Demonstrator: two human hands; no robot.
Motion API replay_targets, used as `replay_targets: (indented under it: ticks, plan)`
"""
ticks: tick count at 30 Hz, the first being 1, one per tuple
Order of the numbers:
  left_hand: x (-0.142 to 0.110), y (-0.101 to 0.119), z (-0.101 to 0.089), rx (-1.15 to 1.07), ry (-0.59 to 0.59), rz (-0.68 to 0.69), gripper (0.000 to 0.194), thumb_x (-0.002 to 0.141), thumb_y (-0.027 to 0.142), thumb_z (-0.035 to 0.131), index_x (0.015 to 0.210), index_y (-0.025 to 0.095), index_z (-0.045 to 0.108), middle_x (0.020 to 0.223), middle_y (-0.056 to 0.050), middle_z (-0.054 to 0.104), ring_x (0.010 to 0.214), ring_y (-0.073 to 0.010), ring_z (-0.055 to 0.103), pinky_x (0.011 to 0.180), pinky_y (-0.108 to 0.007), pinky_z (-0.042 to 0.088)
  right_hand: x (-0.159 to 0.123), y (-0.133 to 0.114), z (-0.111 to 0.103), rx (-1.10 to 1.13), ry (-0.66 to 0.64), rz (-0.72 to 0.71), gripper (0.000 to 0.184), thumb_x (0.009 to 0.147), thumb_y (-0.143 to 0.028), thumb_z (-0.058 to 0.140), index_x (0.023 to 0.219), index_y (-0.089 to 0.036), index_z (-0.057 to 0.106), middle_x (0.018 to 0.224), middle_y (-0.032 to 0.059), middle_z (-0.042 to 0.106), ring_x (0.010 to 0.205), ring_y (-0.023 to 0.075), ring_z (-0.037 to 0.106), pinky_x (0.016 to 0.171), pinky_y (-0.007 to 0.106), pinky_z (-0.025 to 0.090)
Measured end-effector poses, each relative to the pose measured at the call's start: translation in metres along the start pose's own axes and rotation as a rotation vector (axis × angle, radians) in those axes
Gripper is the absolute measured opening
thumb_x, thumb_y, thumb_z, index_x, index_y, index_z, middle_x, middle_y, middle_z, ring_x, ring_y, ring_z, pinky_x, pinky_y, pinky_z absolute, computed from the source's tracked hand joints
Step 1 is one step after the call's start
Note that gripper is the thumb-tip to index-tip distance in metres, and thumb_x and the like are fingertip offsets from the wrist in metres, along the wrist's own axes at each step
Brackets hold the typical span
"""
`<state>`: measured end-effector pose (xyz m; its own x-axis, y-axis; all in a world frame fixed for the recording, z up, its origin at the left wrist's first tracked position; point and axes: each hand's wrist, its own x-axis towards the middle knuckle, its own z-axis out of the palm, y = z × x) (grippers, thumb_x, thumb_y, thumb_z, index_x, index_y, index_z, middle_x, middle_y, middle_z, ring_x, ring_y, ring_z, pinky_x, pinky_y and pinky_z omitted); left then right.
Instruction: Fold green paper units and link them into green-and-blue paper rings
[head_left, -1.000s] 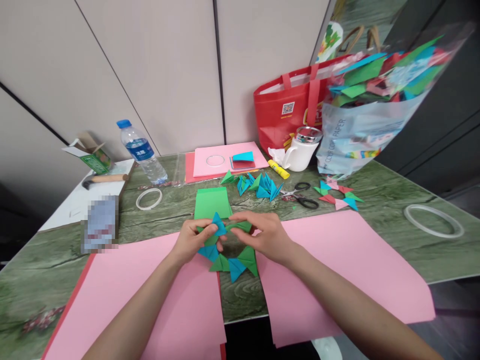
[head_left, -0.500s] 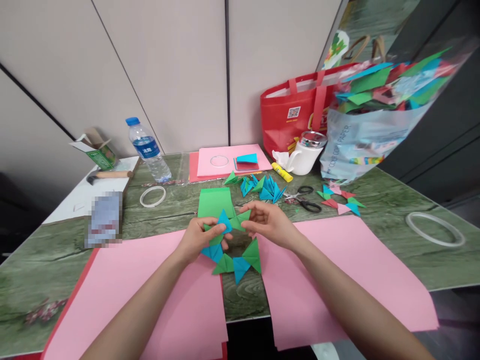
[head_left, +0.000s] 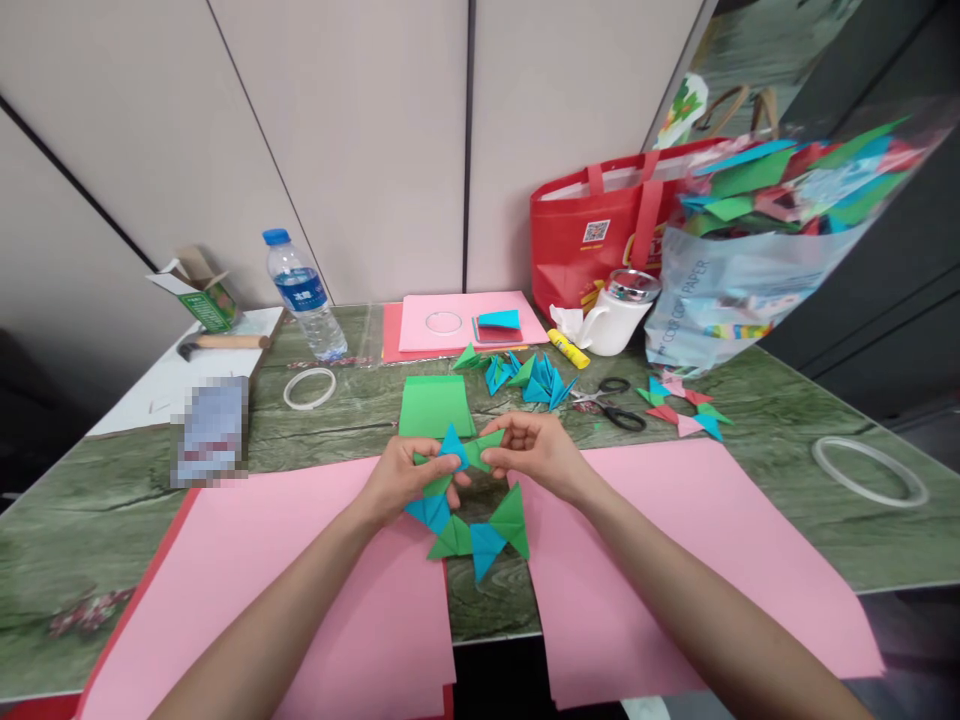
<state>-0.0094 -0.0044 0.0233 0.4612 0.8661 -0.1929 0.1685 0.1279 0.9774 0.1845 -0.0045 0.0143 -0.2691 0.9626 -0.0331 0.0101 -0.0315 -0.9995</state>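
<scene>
Between my hands is a curved chain of folded paper pieces (head_left: 487,545), green and blue by turns, open on its right side. My left hand (head_left: 401,480) pinches a blue piece (head_left: 452,450) of it, thumb on top. The thumb and fingers of my right hand (head_left: 536,452) close on the green folded piece (head_left: 484,450) at the chain's upper end. Just behind my hands lies a stack of green paper (head_left: 435,405). Farther back are several loose blue and green folded pieces (head_left: 544,380). Pink sheets (head_left: 300,590) lie under my forearms.
Black-handled scissors (head_left: 611,403), a yellow glue stick (head_left: 568,348) and a finished paper ring (head_left: 684,405) lie right of centre. A white mug (head_left: 615,318), red bag (head_left: 570,240) and filled plastic bag (head_left: 712,290) stand behind. At left are a water bottle (head_left: 304,300), hammer (head_left: 225,342) and white ring (head_left: 309,388).
My right hand has drawn slightly closer to my left, and its fingers now close on the green end piece. The whole view has shifted a little.
</scene>
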Motion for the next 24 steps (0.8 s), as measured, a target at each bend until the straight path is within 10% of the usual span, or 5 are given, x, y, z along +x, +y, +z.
replay_targets:
  ticks: [10, 19, 24]
  plan:
    - [0.000, -0.003, 0.003, -0.069, 0.035, -0.086, 0.029, 0.072, 0.038, 0.062, 0.070, 0.009, 0.067, 0.049, -0.006, 0.064, 0.028, -0.0032, 0.038, 0.029, -0.016, 0.017, 0.005, 0.009, 0.002, 0.063, 0.060, -0.022, 0.038, 0.054, -0.033, 0.076, 0.085, -0.016, 0.062, 0.051, -0.0071, 0.052, 0.046, 0.0120, 0.059, 0.044, 0.023, 0.046]
    - [0.004, -0.007, 0.007, -0.400, 0.245, -0.062, 0.028, 0.065, 0.035, 0.070, 0.075, 0.010, 0.063, 0.082, -0.011, 0.070, 0.063, -0.0195, 0.066, 0.053, -0.029, 0.053, 0.009, 0.005, -0.005, 0.126, 0.150, -0.022, 0.042, 0.074, -0.054, 0.053, 0.094, -0.018, 0.061, 0.076, 0.0045, 0.067, 0.069, 0.0171, 0.064, 0.063, 0.031, 0.051]
    - [0.008, -0.006, -0.001, -0.563, 0.362, 0.017, 0.027, 0.064, 0.028, 0.072, 0.083, 0.013, 0.061, 0.090, -0.009, 0.069, 0.074, -0.0224, 0.067, 0.062, -0.033, 0.055, 0.010, 0.013, -0.012, 0.035, -0.004, 0.024, 0.051, 0.060, -0.038, 0.073, 0.105, -0.021, 0.056, 0.083, 0.0021, 0.068, 0.079, 0.0197, 0.064, 0.066, 0.031, 0.051]
